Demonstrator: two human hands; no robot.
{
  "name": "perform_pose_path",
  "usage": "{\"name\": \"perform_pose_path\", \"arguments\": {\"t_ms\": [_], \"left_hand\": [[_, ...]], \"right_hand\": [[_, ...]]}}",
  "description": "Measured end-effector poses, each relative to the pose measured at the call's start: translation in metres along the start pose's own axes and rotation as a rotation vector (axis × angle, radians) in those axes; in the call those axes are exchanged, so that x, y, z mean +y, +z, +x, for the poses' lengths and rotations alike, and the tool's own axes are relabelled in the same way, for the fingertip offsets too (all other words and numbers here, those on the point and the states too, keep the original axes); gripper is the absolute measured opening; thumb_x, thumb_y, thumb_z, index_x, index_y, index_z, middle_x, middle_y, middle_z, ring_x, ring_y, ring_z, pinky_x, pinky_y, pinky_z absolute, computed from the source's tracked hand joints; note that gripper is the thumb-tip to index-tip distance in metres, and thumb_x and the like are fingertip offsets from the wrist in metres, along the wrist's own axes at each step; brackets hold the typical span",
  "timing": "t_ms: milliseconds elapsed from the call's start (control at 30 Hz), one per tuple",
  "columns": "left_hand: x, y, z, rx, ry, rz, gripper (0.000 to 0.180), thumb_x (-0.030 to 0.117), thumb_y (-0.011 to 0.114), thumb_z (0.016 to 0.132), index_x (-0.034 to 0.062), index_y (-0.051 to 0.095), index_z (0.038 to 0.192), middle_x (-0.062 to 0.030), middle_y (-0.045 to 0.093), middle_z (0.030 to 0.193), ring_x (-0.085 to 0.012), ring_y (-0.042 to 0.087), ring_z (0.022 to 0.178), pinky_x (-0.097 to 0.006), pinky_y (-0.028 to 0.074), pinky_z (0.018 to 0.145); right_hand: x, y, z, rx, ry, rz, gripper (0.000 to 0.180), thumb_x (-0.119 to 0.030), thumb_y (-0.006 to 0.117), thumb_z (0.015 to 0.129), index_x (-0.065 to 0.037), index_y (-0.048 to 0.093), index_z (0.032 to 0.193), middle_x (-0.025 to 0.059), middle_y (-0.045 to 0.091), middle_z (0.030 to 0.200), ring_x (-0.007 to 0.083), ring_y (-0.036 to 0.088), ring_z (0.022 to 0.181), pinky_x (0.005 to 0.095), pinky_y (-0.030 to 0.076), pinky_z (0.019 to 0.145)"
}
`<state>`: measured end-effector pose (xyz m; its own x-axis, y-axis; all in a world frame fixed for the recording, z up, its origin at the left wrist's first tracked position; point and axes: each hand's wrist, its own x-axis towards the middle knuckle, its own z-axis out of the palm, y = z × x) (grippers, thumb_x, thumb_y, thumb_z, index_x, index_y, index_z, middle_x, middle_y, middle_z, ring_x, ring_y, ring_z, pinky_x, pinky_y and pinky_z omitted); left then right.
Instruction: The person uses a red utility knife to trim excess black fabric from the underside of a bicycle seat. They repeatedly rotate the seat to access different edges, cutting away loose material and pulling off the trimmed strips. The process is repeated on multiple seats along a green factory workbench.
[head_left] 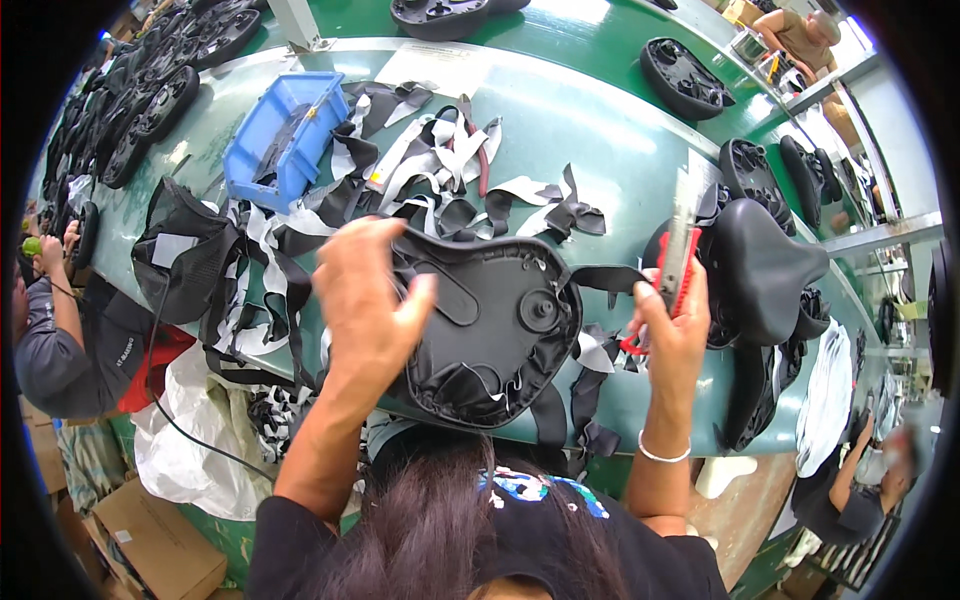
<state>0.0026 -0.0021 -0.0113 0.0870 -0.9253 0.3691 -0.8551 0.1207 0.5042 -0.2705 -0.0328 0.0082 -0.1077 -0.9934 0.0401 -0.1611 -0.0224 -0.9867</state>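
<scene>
A black bicycle saddle (pixel 455 320) lies underside up before me, its cover folded in wrinkles around the rim. My left hand (pixel 365 285) is over its left end, thumb and fingers apart and slightly blurred; whether it touches the rim I cannot tell. In my right hand (pixel 672 315) is a utility knife (pixel 680 255) with a red handle, its blade end pointing up. A dark strip of cover material (pixel 608 277) runs from the saddle's right edge to my right thumb, seemingly pinched there.
Black and white offcuts (pixel 440 160) litter the table, with red-handled pliers (pixel 483 165) among them. A blue bin (pixel 285 140) stands far left, beside a black mesh bag (pixel 180 240). More saddles (pixel 765 270) are stacked at right. Co-workers sit left (pixel 60 340) and right (pixel 865 490).
</scene>
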Motion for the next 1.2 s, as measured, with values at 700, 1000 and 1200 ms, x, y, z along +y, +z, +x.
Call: {"name": "perform_pose_path", "arguments": {"t_ms": [700, 1000, 1200], "left_hand": [[0.057, 0.026, 0.061, -0.139, -0.595, -1.595, 0.023, 0.020, 0.056, 0.092, 0.0018, 0.058, 0.079, -0.0008, 0.051, 0.065, -0.0147, 0.052, 0.067, -0.026, 0.039, 0.067], [0.025, 0.042, 0.089, -0.042, 0.504, -0.077, 0.016, 0.016, 0.069, 0.068, 0.0057, 0.061, 0.076, -0.0088, 0.060, 0.073, -0.0264, 0.057, 0.075, -0.038, 0.046, 0.064], [0.013, 0.033, 0.099, -0.067, -0.479, -0.771, 0.032, 0.031, 0.066, 0.086, 0.0033, 0.066, 0.071, -0.0012, 0.060, 0.071, -0.0123, 0.052, 0.067, -0.031, 0.039, 0.063]], "right_hand": [[-0.005, -0.010, -0.079, -0.367, -0.280, -1.049, 0.056, -0.014, 0.062, 0.085, -0.019, 0.046, 0.138, 0.0093, 0.056, 0.065, 0.0289, 0.055, 0.047, 0.0420, 0.040, 0.044], [-0.010, 0.014, -0.027, -0.316, -0.425, -1.240, 0.051, -0.018, 0.057, 0.089, -0.014, 0.044, 0.138, 0.0097, 0.056, 0.062, 0.0290, 0.055, 0.046, 0.0415, 0.040, 0.043], [-0.020, 0.011, -0.065, -0.429, -0.351, -1.191, 0.052, -0.019, 0.058, 0.087, -0.011, 0.045, 0.137, 0.0103, 0.057, 0.059, 0.0271, 0.054, 0.043, 0.0401, 0.041, 0.042]]}}
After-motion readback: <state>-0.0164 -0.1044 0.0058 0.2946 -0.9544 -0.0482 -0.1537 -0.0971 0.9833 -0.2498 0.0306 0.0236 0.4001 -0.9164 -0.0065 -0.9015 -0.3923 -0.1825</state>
